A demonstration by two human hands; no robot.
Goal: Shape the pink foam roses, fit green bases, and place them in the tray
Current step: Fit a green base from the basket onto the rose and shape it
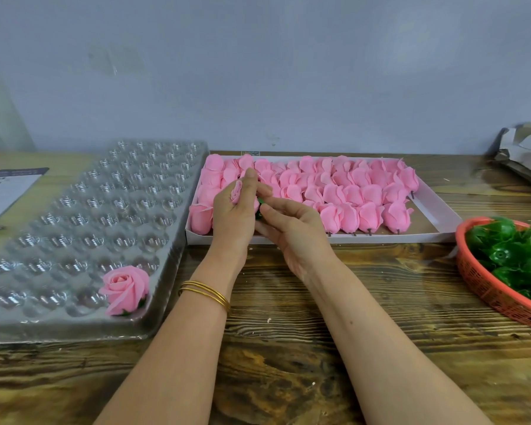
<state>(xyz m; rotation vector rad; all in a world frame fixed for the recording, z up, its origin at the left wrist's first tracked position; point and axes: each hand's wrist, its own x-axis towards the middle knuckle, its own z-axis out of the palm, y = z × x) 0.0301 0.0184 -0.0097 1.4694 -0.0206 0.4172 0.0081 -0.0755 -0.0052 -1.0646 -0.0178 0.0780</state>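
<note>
Left hand (232, 219) grips a soft, layered pink foam rose (236, 191).

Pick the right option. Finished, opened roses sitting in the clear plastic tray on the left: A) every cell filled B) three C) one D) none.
C: a single opened pink rose sits in the clear tray, in a cell at its near right corner.

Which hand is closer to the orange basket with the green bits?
The right hand. The orange basket lies off to its right. The left hand, gripping a pink rose, is on the right hand's other side, farther from the basket.
</note>
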